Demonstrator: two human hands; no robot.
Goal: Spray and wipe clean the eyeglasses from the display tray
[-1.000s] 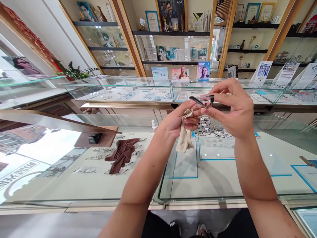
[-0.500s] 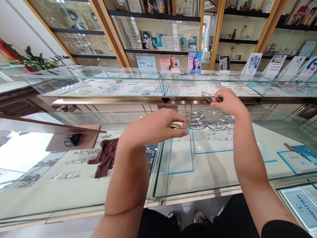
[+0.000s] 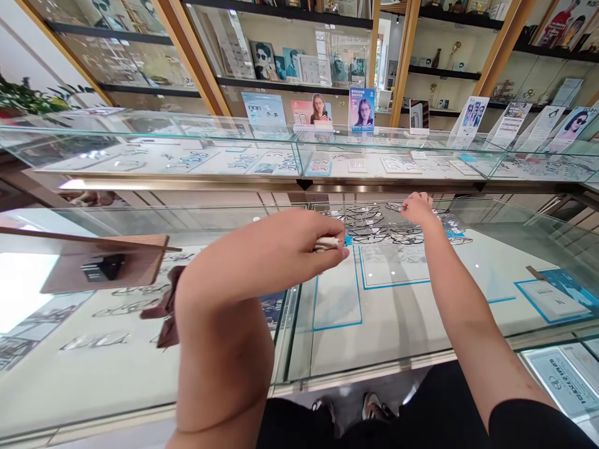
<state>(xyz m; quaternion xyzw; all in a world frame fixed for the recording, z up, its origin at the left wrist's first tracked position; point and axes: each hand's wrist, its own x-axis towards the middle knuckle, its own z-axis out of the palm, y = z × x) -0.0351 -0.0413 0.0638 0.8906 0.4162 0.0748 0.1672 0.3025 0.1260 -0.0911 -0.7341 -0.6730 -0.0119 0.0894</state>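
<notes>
My left hand [image 3: 299, 249] is closed around a bunched cream-white cloth [image 3: 326, 244], above the glass counter. Farther forward, my right hand [image 3: 418, 207] is lowered at the far side of the case, its fingers pinched at a pair of eyeglasses [image 3: 395, 207]. Much of that pair is hidden by the fingers and its neighbours. Rows of thin dark-framed eyeglasses [image 3: 367, 224] lie in the case just left of and below my right hand. A blue-edged white display board [image 3: 393, 274] lies nearer to me.
A brown cloth [image 3: 166, 312] lies on the left counter beside more eyeglasses [image 3: 124, 307]. A wooden ledge [image 3: 150, 262] with a black box [image 3: 103, 267] juts in there. Behind runs a second glass showcase [image 3: 201, 134] with standing advert cards [image 3: 362, 112]. Glass edges border the counter.
My right hand has moved down with the eyeglasses, from above the case to the rows of frames. My left hand, still gripping the cream cloth, has shifted slightly left.
</notes>
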